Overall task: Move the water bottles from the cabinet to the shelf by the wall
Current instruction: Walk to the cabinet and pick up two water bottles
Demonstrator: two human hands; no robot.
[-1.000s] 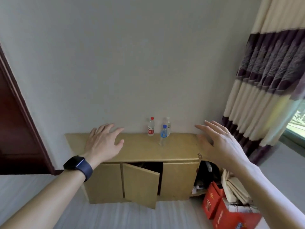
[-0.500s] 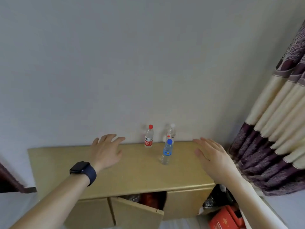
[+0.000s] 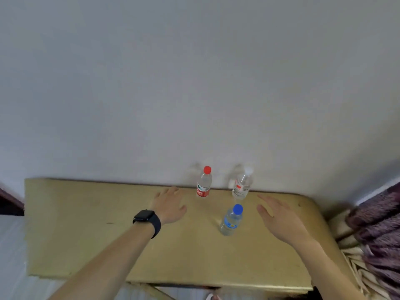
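Note:
Three water bottles stand upright on the yellow-tan cabinet top [image 3: 86,234]. A red-capped bottle [image 3: 204,185] and a white-capped bottle [image 3: 242,184] stand at the back by the wall. A blue-capped bottle [image 3: 232,219] stands nearer me. My left hand [image 3: 170,205], with a dark watch on its wrist, hovers open left of the red-capped bottle without touching it. My right hand [image 3: 279,219] hovers open just right of the blue-capped bottle, fingers spread, holding nothing.
A plain grey wall [image 3: 194,83] rises directly behind the cabinet. A purple and cream curtain [image 3: 376,234] hangs at the right edge. A cabinet door edge [image 3: 155,291] juts out below the front rim. Dark door trim [image 3: 8,202] shows at far left.
I have come closer to the cabinet, so its top fills more of the view. Both hands have moved forward toward the bottles. The bottles have not moved.

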